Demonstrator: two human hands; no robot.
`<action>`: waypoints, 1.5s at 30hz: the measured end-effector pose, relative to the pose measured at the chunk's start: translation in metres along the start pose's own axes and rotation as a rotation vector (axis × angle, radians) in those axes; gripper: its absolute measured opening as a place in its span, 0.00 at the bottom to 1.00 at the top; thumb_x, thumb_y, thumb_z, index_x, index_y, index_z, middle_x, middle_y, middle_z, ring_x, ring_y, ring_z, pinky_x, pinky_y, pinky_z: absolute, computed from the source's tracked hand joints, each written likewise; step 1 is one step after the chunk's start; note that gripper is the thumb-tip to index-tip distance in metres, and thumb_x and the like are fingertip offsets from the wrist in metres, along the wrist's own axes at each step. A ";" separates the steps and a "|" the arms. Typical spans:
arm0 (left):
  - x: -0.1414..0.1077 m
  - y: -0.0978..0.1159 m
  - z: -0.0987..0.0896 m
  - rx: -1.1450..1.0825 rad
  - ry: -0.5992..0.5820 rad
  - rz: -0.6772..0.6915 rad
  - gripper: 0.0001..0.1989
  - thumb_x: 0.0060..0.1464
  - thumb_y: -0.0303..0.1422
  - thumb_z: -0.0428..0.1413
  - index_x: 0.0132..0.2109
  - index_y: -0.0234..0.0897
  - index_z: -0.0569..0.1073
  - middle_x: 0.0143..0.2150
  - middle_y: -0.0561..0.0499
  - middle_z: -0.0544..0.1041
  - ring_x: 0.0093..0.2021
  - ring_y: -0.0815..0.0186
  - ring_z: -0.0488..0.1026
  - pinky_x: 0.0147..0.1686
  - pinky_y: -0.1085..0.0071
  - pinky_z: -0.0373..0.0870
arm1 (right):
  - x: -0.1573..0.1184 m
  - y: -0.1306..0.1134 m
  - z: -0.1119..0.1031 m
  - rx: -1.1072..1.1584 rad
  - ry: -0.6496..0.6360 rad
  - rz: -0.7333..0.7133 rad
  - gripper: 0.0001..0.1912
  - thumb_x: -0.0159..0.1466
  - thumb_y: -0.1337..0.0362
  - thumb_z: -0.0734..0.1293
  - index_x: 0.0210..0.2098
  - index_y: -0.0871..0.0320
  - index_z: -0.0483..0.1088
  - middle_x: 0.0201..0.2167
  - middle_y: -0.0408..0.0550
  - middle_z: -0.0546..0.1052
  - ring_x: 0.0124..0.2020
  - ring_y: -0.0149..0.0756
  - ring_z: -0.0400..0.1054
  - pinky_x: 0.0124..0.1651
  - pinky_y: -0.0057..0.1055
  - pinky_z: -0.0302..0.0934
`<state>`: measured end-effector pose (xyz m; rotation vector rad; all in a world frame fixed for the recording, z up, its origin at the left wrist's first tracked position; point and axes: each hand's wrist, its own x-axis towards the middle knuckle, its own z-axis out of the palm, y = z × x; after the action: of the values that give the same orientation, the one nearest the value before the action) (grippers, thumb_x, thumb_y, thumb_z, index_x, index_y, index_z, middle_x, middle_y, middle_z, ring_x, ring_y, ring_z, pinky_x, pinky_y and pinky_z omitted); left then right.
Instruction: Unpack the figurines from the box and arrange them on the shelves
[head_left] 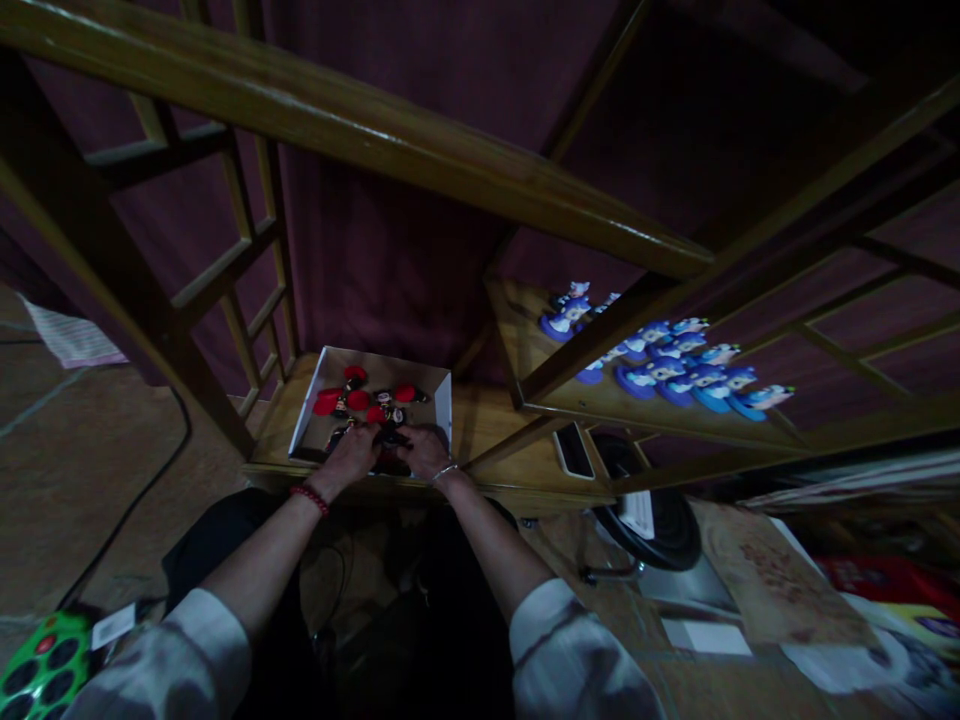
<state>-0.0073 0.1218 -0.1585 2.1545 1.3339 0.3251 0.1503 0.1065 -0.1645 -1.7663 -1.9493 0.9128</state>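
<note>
A shallow white-edged cardboard box (444, 405) rests on the low wooden shelf in front of me. Inside lie several small red and black figurines (357, 400) with gold detail. Both my hands reach over the near side of the box. My left hand (355, 450), with a red bead bracelet on its wrist, has its fingers bent round a dark piece at the near end. Close beside it, my right hand (422, 452), wearing a thin light bracelet, touches the same dark area with curled fingers. What the fingertips hold is too dark to make out.
Wooden shelf bars (375, 120) cross above and around my arms. On a raised shelf to the right stand several blue and white figurines (664, 375). A phone-like dark object (574, 450) lies right of the box. A green item (46, 665) is on the floor at left.
</note>
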 end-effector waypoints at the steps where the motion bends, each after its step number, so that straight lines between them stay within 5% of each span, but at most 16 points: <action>1: 0.000 0.000 0.000 0.001 0.002 0.002 0.14 0.50 0.23 0.48 0.45 0.29 0.70 0.43 0.41 0.75 0.45 0.62 0.71 0.46 0.69 0.63 | 0.000 0.000 0.000 -0.006 -0.001 0.004 0.17 0.51 0.72 0.64 0.41 0.54 0.72 0.35 0.42 0.77 0.35 0.33 0.70 0.40 0.26 0.61; 15: -0.003 0.004 -0.008 -0.139 -0.017 -0.116 0.14 0.52 0.23 0.45 0.42 0.35 0.71 0.32 0.49 0.76 0.33 0.68 0.73 0.34 0.75 0.65 | 0.002 0.003 -0.002 0.010 -0.011 0.020 0.11 0.53 0.69 0.65 0.37 0.57 0.72 0.31 0.42 0.77 0.34 0.33 0.69 0.37 0.25 0.61; 25: -0.001 0.005 -0.008 -0.174 0.017 -0.086 0.13 0.49 0.24 0.49 0.41 0.34 0.73 0.39 0.48 0.76 0.41 0.67 0.72 0.42 0.73 0.64 | 0.005 0.002 -0.007 0.137 -0.003 0.086 0.10 0.54 0.66 0.65 0.37 0.55 0.72 0.33 0.40 0.77 0.36 0.32 0.69 0.40 0.26 0.62; 38: 0.001 0.005 -0.007 -0.344 0.008 -0.150 0.10 0.47 0.27 0.51 0.37 0.35 0.73 0.35 0.51 0.76 0.36 0.68 0.72 0.37 0.73 0.65 | 0.005 0.004 -0.001 0.414 0.035 0.061 0.19 0.52 0.65 0.67 0.44 0.59 0.68 0.37 0.44 0.76 0.39 0.34 0.69 0.45 0.32 0.62; 45: 0.003 0.004 -0.005 -0.630 -0.026 -0.098 0.17 0.44 0.23 0.50 0.44 0.32 0.71 0.42 0.49 0.76 0.43 0.66 0.72 0.45 0.72 0.66 | 0.004 -0.003 -0.009 0.330 0.052 0.121 0.15 0.53 0.63 0.67 0.41 0.58 0.68 0.36 0.44 0.76 0.37 0.33 0.69 0.43 0.32 0.62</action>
<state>-0.0051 0.1242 -0.1525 1.5577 1.1239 0.5864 0.1531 0.1122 -0.1568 -1.7071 -1.5666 1.1427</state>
